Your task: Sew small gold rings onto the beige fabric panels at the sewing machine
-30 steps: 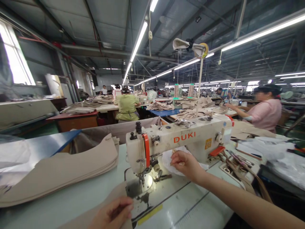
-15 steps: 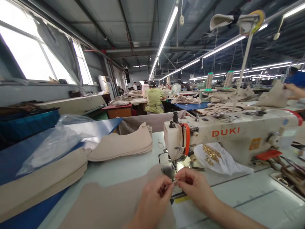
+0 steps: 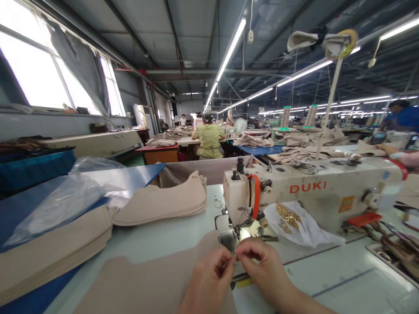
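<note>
My left hand [image 3: 211,277] and my right hand [image 3: 262,266] meet fingertip to fingertip just in front of the needle area of a white sewing machine [image 3: 307,185]. Each hand pinches a small thing between thumb and forefinger, mostly hidden by the fingers and too small to name. A beige fabric piece [image 3: 144,279] lies flat on the pale table to the left, passing beneath my left hand. Behind the machine's needle area, gold-coloured metal pieces [image 3: 288,216] rest on a white cloth [image 3: 309,233].
Stacked beige pieces [image 3: 163,198] lie left of the machine, with another stack [image 3: 55,253] nearer. Clear plastic [image 3: 68,200] covers part of a blue surface. A tray [image 3: 393,266] with straps stands right. A person in green [image 3: 209,137] sits ahead; another person's arm [image 3: 401,157] shows right.
The view has shifted slightly. Both my hands remain pinched together near the needle area. At the right, the co-worker's hand has lowered along with the beige fabric that was held up.
</note>
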Tool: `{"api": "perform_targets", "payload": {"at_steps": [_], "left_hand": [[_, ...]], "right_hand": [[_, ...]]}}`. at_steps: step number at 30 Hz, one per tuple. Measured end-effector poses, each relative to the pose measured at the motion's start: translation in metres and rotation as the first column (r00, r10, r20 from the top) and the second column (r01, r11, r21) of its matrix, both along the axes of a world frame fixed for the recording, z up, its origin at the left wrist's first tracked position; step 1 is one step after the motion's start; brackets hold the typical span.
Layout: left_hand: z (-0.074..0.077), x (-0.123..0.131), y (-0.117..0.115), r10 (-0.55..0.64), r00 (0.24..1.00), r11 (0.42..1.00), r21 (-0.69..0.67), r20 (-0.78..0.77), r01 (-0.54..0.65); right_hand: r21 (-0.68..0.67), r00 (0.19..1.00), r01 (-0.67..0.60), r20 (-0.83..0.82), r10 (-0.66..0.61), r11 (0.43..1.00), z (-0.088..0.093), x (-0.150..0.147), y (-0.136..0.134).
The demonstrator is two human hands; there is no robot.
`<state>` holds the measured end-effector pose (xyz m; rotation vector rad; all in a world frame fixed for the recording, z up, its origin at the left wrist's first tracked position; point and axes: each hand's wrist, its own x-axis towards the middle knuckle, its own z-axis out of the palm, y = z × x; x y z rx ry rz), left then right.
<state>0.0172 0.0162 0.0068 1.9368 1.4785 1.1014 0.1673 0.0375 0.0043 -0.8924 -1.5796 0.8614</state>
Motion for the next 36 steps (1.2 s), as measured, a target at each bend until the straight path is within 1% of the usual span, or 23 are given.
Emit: {"api": "perform_targets", "payload": {"at_steps": [2, 6, 9, 11, 14, 16, 18, 21, 23, 26, 29, 32, 34, 36], "left_hand": [[0.001, 0.001, -0.001, -0.011, 1.0, 0.999, -0.034, 0.024, 0.012], [0.006, 0.001, -0.002, -0.004, 0.999, 0.995, -0.098, 0.043, 0.008], [0.007, 0.002, -0.003, -0.009, 0.999, 0.993, -0.121, 0.053, 0.015], [0.005, 0.003, -0.003, -0.027, 0.997, 0.99, -0.137, 0.066, 0.036], [0.006, 0.003, -0.004, -0.06, 0.995, 0.985, -0.159, 0.083, 0.072], [0.01, 0.002, -0.004, -0.075, 0.991, 0.978, -0.186, 0.113, 0.096], [0.014, 0.0, -0.003, -0.078, 0.984, 0.968, -0.226, 0.158, 0.113], [0.014, -0.002, 0.001, -0.082, 0.967, 0.949, -0.278, 0.24, 0.149], [0.011, -0.003, 0.004, -0.094, 0.938, 0.937, -0.29, 0.333, 0.197], [0.005, -0.003, 0.007, -0.106, 0.867, 0.917, -0.29, 0.487, 0.275], [0.005, -0.003, 0.008, -0.109, 0.819, 0.897, -0.3, 0.563, 0.326], [0.01, -0.005, 0.009, -0.104, 0.784, 0.871, -0.324, 0.612, 0.368], [0.012, -0.006, 0.01, -0.074, 0.744, 0.848, -0.35, 0.664, 0.397], [0.012, -0.006, 0.011, -0.01, 0.689, 0.83, -0.378, 0.725, 0.41]], "right_hand": [[0.046, 0.998, 0.014, 0.054, -0.016, 0.999, 0.002, 0.001, -0.002], [0.024, 0.996, -0.003, 0.093, 0.0, 1.0, 0.001, 0.004, -0.003], [0.035, 0.993, -0.02, 0.12, 0.016, 0.999, -0.003, 0.005, -0.002], [0.095, 0.984, -0.023, 0.177, 0.006, 0.995, -0.004, 0.004, -0.003], [0.225, 0.955, -0.062, 0.297, -0.008, 0.972, -0.001, 0.002, -0.006], [0.26, 0.944, -0.083, 0.329, -0.007, 0.962, 0.003, 0.001, -0.009], [0.206, 0.956, -0.079, 0.294, 0.015, 0.975, 0.005, 0.001, -0.011], [-0.008, 0.988, -0.103, 0.116, 0.104, 0.995, 0.004, 0.003, -0.01], [-0.15, 0.988, -0.152, -0.025, 0.15, 0.977, 0.0, 0.003, -0.007], [-0.285, 0.969, -0.222, -0.169, 0.179, 0.932, -0.006, 0.0, -0.002], [-0.366, 0.938, -0.308, -0.272, 0.216, 0.878, -0.009, -0.002, 0.001], [-0.417, 0.913, -0.374, -0.325, 0.248, 0.829, -0.006, 0.0, 0.002], [-0.437, 0.901, -0.39, -0.361, 0.239, 0.81, -0.002, 0.002, 0.003], [-0.455, 0.888, -0.392, -0.413, 0.201, 0.799, 0.002, 0.004, 0.003]]}}
